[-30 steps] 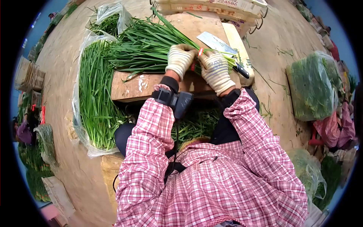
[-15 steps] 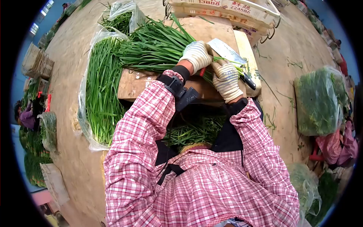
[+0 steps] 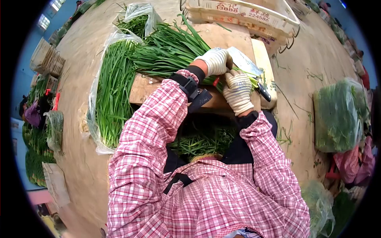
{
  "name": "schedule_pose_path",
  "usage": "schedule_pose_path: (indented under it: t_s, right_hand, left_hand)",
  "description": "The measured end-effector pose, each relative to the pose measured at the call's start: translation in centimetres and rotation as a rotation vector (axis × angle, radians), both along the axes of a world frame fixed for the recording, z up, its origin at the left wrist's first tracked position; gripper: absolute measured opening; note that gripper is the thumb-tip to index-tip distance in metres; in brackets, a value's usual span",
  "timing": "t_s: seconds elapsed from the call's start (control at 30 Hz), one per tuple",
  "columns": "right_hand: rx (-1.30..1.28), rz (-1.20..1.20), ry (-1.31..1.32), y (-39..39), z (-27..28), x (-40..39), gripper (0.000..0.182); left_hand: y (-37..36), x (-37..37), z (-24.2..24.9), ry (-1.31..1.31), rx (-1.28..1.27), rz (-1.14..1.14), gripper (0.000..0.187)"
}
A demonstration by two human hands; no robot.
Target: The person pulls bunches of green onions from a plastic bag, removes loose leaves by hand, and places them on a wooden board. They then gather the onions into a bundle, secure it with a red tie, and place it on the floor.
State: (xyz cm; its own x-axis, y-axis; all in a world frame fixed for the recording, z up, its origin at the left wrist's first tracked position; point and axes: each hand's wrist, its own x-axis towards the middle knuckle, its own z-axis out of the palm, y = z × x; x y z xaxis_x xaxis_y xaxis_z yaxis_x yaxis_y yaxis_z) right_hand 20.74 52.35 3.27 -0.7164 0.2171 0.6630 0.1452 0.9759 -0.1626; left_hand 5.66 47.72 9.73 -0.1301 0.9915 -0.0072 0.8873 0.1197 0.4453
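A bunch of garlic chives [image 3: 170,49] lies across a wooden board, its leaves to the left and pale cut ends [image 3: 254,78] to the right. My left hand [image 3: 216,61], in a striped knit glove, is closed around the stalks. My right hand [image 3: 238,91], gloved too, is curled against them close beside the left, fingertips nearly meeting; what its fingers pinch is hidden. A small red strip [image 3: 216,81] shows at the bunch below my left hand. Just beyond my hands lies a cleaver [image 3: 243,60], its black handle [image 3: 263,92] right of my right hand.
Left of the board [image 3: 145,89], more chives [image 3: 115,87] fill an open plastic bag. White crates [image 3: 242,14] stand behind. A wrapped bale of greens [image 3: 339,115] sits on the floor to the right. Loose trimmings [image 3: 202,142] lie below the board. Another person [image 3: 32,113] is far left.
The view has shifted slightly, so the scene sits a little further right and lower. My right hand has turned more upright, its fingers drawn in toward my left hand. The cleaver stays put.
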Motion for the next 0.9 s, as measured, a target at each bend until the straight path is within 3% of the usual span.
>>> schedule_pose_path:
  t_s: [0.13, 0.27, 0.4, 0.53, 0.63, 0.67, 0.73, 0.8, 0.9]
  right_hand:
    - [-0.038, -0.116, -0.059, -1.1, 0.9, -0.5, 0.017]
    - [-0.239, -0.232, -0.044, -1.2, 0.6, -1.0, 0.014]
    - [-0.376, -0.357, -0.22, -1.2, 1.8, -1.2, 0.024]
    - [-0.511, -0.309, -0.246, -0.8, 2.8, -1.0, 0.031]
    - [-0.538, -0.141, -0.252, 0.6, 2.8, -0.1, 0.035]
    - [-0.712, -0.074, -0.284, 1.5, 3.9, 0.6, 0.032]
    - [-1.051, 0.085, -0.045, 2.8, 4.4, 1.1, 0.028]
    - [-0.442, -0.096, -0.161, 3.7, 5.0, 0.9, 0.027]
    - [-0.35, -0.146, -0.387, 3.2, 5.7, 0.2, 0.028]
  left_hand:
    - [-0.2, -0.5, -0.1, -0.038, -0.052, -0.027, 0.023]
    - [-1.6, -0.7, 0.6, -0.075, -0.083, -0.2, 0.041]
    - [-2.9, 1.1, 0.0, 0.047, 0.103, -0.102, 0.042]
    - [-3.4, 2.0, -1.4, 0.074, 0.237, 0.038, 0.036]
    - [-3.5, 2.3, -2.4, 0.038, 0.295, 0.131, 0.033]
    - [-3.5, 2.2, -2.3, 0.016, 0.305, 0.178, 0.031]
    - [-3.7, 2.2, -2.6, -0.067, 0.266, 0.201, 0.026]
    - [-3.9, 2.4, -3.3, -0.044, 0.374, 0.219, 0.022]
    - [-3.8, 2.5, -3.6, -0.016, 0.372, 0.243, 0.021]
